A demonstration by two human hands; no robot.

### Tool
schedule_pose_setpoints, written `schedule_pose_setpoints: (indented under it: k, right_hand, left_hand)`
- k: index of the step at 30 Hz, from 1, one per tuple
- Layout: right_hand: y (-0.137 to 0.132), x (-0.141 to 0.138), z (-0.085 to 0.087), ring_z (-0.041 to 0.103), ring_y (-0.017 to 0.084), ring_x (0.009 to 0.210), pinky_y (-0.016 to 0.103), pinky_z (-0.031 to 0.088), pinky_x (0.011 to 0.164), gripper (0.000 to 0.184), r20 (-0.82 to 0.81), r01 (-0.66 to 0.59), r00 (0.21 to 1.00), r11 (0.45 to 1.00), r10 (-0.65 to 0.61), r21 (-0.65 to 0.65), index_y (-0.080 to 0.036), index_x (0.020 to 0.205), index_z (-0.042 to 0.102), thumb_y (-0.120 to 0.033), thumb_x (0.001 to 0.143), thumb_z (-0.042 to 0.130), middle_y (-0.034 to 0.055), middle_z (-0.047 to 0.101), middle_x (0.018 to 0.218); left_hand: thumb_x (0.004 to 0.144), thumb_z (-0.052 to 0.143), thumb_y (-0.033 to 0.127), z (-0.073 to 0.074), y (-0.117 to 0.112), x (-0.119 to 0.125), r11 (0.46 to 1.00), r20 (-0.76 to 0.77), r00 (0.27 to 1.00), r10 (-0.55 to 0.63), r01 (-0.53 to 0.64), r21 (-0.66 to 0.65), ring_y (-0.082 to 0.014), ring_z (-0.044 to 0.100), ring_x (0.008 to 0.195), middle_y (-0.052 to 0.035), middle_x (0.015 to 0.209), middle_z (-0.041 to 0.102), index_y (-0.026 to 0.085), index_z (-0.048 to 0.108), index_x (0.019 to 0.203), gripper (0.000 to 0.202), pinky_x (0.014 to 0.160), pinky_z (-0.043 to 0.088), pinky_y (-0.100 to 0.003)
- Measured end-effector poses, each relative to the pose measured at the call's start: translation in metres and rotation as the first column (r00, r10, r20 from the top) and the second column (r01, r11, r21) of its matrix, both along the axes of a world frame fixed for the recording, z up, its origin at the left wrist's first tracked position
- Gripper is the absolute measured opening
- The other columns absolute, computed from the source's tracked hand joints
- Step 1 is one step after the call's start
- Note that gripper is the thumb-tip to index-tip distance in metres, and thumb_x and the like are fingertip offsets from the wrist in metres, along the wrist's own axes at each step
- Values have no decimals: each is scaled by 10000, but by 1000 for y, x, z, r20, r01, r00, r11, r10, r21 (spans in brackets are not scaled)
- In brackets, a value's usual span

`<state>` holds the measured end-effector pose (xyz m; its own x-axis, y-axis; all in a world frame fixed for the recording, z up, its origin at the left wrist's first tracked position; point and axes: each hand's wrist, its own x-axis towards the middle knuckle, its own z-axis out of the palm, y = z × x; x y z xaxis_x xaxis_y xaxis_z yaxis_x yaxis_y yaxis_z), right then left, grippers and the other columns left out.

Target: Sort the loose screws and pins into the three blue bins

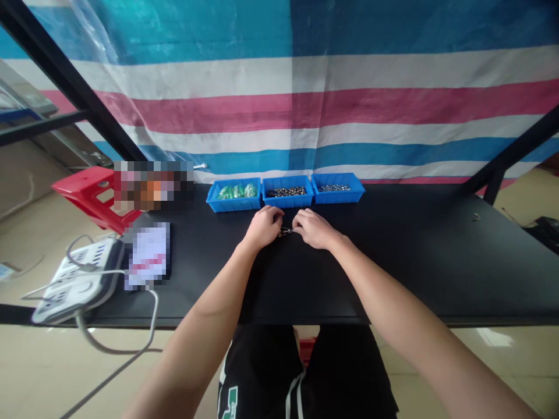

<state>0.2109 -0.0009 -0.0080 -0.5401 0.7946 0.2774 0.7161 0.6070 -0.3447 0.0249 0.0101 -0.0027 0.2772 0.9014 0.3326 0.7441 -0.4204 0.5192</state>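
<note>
My left hand (264,226) and my right hand (316,228) come together low over the black table (305,279). Between their fingertips are small shiny metal parts (285,231), some brassy and some silver, too small to name. The fingers of my left hand are curled at the brassy end; those of my right hand pinch the silver end. Just beyond stand three blue bins: the left bin (234,203) holds small green and clear pieces, the middle bin (288,201) brassy metal pieces, and the right bin (338,196) silver metal pieces.
A white power strip (81,282) with cables lies at the table's left edge, beside a blurred-out phone-like device (148,256). A red stool (94,195) stands behind it. Black frame posts (515,148) rise at both sides, before a striped sheet (244,110).
</note>
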Motion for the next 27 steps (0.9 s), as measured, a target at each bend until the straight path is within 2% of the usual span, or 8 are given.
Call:
schedule_pose_setpoints:
  k: [4, 9, 17, 27]
  right_hand:
    - [-1, 0, 0, 475, 184, 817, 317, 370, 738, 128, 40, -6, 999, 999, 4, 32, -193, 760, 544, -162, 884, 538, 47, 568, 846]
    - [1, 1, -3, 484, 188, 856, 307, 373, 740, 122, -9, 3, 1000, 999, -3, 43, -204, 815, 536, -153, 907, 475, 48, 571, 877]
    - [0, 0, 0, 501, 203, 862, 305, 380, 725, 140, -140, 83, 988, 989, -65, 125, -211, 823, 504, -195, 932, 418, 57, 576, 844]
    - [-1, 1, 3, 520, 203, 838, 304, 381, 701, 144, -219, 127, 971, 983, -97, 129, -211, 821, 521, -215, 923, 419, 61, 600, 847]
  left_hand:
    - [810, 474, 191, 0, -1, 0, 1000, 7, 1000, -4, 4, -5, -185, 610, 816, -64, 919, 644, 173, 680, 915, 233, 810, 489, -321]
    - [817, 483, 215, 6, -5, 3, 1000, 30, 999, -25, 25, -1, -182, 608, 818, -63, 908, 642, 176, 676, 918, 221, 803, 486, -316]
    - [871, 485, 315, 15, -10, 4, 982, 84, 980, -182, 178, 59, -179, 607, 851, -53, 870, 666, 185, 677, 838, 235, 836, 473, -323]
    - [837, 572, 333, 13, -10, 4, 985, 84, 984, -159, 153, 77, -180, 622, 853, -51, 892, 686, 193, 694, 864, 188, 840, 487, -330]
